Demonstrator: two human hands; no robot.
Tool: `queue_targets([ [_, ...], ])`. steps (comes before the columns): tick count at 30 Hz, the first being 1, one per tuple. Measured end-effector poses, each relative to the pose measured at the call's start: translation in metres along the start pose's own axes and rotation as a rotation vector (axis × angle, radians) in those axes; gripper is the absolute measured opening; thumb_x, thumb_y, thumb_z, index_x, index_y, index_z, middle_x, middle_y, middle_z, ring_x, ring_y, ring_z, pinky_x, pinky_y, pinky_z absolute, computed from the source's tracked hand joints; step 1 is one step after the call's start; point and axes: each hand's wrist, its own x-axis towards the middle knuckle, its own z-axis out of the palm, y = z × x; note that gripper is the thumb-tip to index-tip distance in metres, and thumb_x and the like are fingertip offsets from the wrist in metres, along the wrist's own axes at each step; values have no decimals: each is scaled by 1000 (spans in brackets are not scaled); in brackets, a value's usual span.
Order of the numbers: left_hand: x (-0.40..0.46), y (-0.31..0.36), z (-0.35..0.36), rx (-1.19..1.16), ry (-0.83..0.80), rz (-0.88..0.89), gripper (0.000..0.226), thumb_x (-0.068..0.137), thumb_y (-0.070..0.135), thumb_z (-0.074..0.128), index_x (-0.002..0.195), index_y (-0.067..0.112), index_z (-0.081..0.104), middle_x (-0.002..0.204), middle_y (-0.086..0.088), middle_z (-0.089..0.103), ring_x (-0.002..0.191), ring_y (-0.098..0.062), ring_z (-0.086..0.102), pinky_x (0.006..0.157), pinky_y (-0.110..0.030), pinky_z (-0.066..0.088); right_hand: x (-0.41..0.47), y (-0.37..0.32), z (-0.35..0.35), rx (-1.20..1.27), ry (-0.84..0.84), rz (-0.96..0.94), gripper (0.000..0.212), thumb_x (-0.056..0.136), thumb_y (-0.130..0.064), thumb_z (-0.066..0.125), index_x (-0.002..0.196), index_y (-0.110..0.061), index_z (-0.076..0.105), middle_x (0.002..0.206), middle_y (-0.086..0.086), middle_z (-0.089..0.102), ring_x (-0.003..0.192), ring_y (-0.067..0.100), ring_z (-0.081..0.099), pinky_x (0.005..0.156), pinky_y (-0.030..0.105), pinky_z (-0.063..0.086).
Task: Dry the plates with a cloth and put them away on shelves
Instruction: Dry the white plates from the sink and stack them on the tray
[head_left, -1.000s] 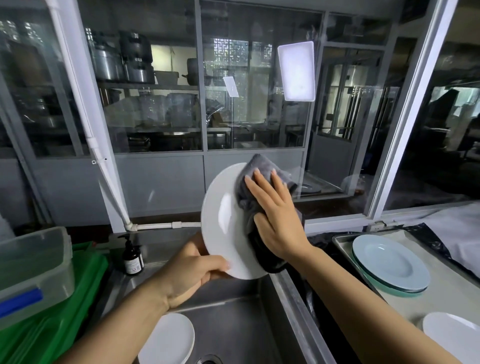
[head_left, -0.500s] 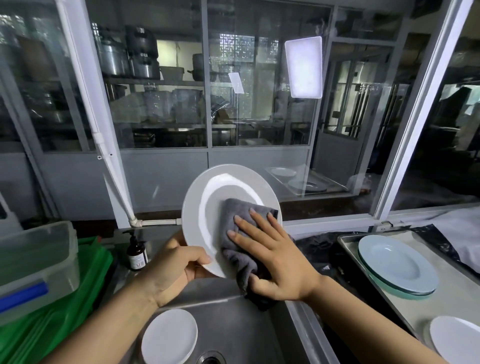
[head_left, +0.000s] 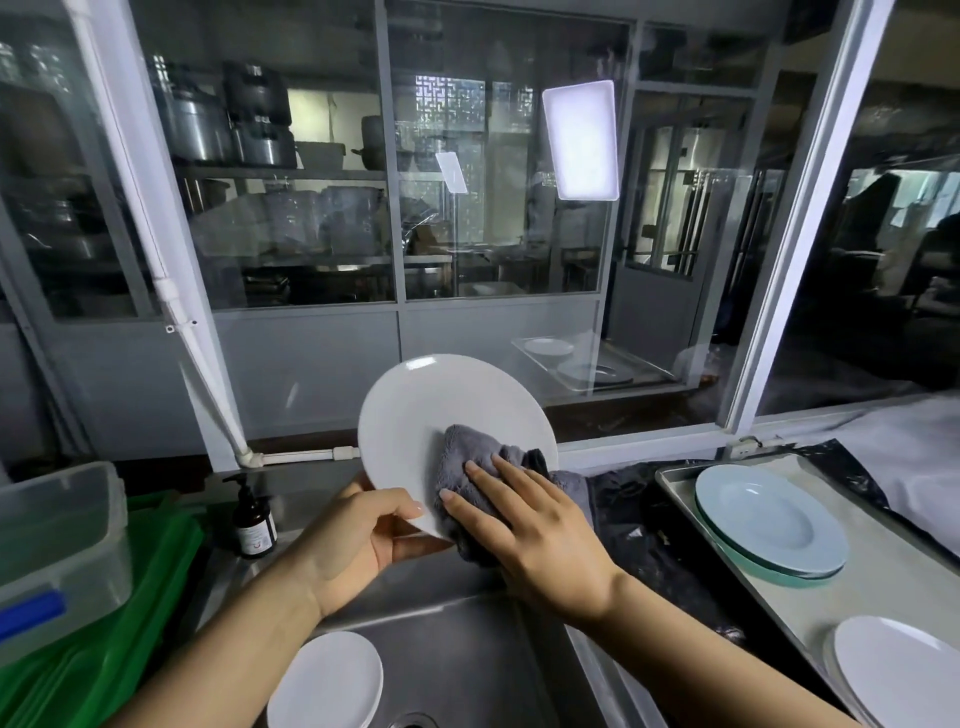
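The left hand (head_left: 358, 540) grips the lower left rim of a white plate (head_left: 441, 405), thumb curled over its face, holding it tilted upright above the sink (head_left: 467, 649). The right hand (head_left: 540, 540) presses a grey cloth (head_left: 467, 457) against the plate's lower right with straight fingers. Another white plate (head_left: 327, 680) lies in the sink. On the counter to the right, a metal tray (head_left: 779, 587) carries pale blue plates (head_left: 769, 519) and a white one (head_left: 898, 670). A brown pump bottle (head_left: 253, 519) stands left, before glass partitions. Compared with a second ago, the plate now faces the camera more squarely and the cloth has slid from its top edge down to its lower part.
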Motion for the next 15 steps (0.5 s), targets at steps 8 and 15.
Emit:
queue_targets([
  [8, -7, 8, -27, 427, -157, 44, 84, 55, 1, 79, 133, 10, 48, 133, -13, 60, 124, -27, 56, 105, -47, 45, 8, 14, -21, 31, 95, -89, 28, 98, -13, 43, 123, -15, 54, 102, 10, 68, 87, 31, 64, 70, 38, 52],
  [15, 25, 3, -47, 917, 270, 581, 70, 80, 76, 53, 142, 47, 37, 139, 34, 44, 129, 10, 41, 115, -31, 33, 9, 17, -30, 31, 121, -151, 25, 96, -14, 55, 121, -16, 56, 103, 8, 68, 87, 30, 63, 73, 39, 51],
])
